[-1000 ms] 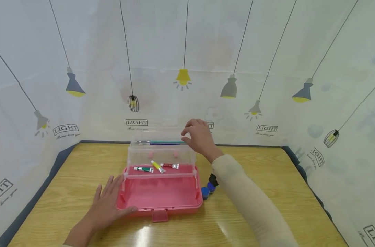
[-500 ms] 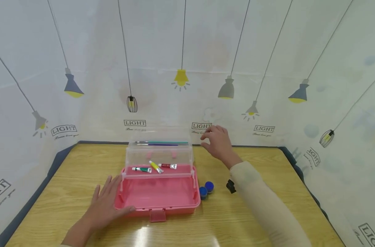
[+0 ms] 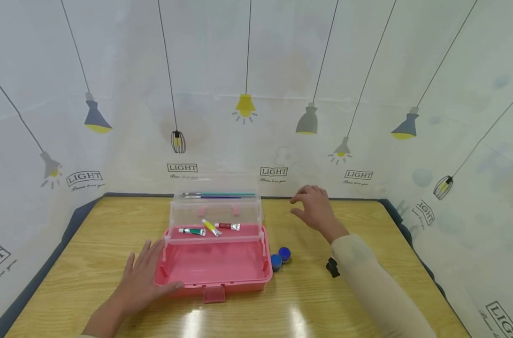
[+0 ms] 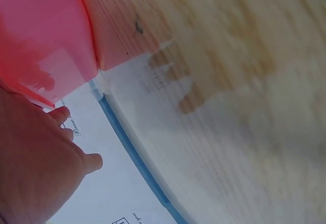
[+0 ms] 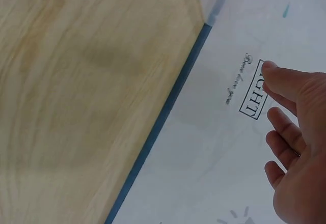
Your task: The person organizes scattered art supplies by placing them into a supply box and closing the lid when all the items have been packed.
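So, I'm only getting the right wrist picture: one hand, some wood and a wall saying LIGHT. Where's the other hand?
Observer: From the head view, the left hand rests against the left side of a pink box, thumb over its front rim.

Visitor: Oh, a box! Is anything in it?

Observer: Toward its back lie a green tube, a yellow tube and a red tube.

Visitor: And beside it?

Observer: Two small blue pots stand to its right.
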Available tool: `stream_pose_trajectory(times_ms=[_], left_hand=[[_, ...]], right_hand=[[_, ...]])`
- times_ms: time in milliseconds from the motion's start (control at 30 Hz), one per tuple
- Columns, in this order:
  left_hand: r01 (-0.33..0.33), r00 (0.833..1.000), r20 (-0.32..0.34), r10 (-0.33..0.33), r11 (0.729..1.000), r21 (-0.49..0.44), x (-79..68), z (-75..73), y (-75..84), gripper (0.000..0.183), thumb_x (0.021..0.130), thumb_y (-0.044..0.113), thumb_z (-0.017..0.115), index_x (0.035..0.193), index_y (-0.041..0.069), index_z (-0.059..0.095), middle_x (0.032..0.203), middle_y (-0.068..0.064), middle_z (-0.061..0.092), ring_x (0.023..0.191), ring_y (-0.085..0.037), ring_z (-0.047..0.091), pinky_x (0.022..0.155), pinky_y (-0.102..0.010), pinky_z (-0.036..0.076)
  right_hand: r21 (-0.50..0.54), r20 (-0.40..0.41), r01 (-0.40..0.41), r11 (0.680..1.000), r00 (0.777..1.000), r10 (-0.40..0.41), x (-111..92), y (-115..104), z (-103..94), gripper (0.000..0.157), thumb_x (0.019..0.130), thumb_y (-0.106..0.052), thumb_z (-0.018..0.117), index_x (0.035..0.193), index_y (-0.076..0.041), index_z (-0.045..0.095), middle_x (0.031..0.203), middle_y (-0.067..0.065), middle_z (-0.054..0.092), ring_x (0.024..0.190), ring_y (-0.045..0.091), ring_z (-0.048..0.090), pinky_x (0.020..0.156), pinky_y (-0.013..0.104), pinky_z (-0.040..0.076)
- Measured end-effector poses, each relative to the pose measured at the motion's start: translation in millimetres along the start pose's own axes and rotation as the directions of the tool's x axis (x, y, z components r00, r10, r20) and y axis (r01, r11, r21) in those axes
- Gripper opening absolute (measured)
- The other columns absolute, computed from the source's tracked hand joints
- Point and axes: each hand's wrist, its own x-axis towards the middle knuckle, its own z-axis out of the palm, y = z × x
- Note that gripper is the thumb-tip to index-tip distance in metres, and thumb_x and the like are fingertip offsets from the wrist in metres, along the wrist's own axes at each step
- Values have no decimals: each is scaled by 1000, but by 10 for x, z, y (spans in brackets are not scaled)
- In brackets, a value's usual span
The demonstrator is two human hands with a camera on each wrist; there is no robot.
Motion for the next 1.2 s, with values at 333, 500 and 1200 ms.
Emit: stream_pose_trajectory(times_ms=[333, 500, 1200], left_hand=[[3, 1000, -1, -3, 1000, -11, 10, 9, -3, 114, 75, 70, 66, 157, 14, 9, 160, -19, 20, 148, -45, 4, 113, -73, 0], [-1, 1000, -7, 1, 1000, -22, 7, 15, -7, 113, 76, 69, 66, 157, 15, 8, 160, -19, 20, 148, -46, 4, 113, -73, 0], [10, 1000, 4, -10, 1000, -26, 6, 7, 6, 116, 74, 72, 65, 157, 14, 10, 160, -19, 20, 148, -45, 5, 113, -74, 1]], right_hand=[[38, -16, 144, 989, 990, -143, -271, 147, 180, 24, 81, -27, 80, 102, -18, 76, 113, 7, 65, 113, 32, 56, 102, 58, 41], [99, 31, 184, 978, 982, -188, -372, 177, 271, 27, 80, -29, 80, 104, -17, 75, 112, 5, 64, 114, 30, 56, 103, 58, 39], [290, 172, 185, 939, 955, -241, -685, 144, 613, 33, 77, -35, 82, 106, -22, 75, 116, 2, 62, 113, 24, 54, 101, 52, 40]])
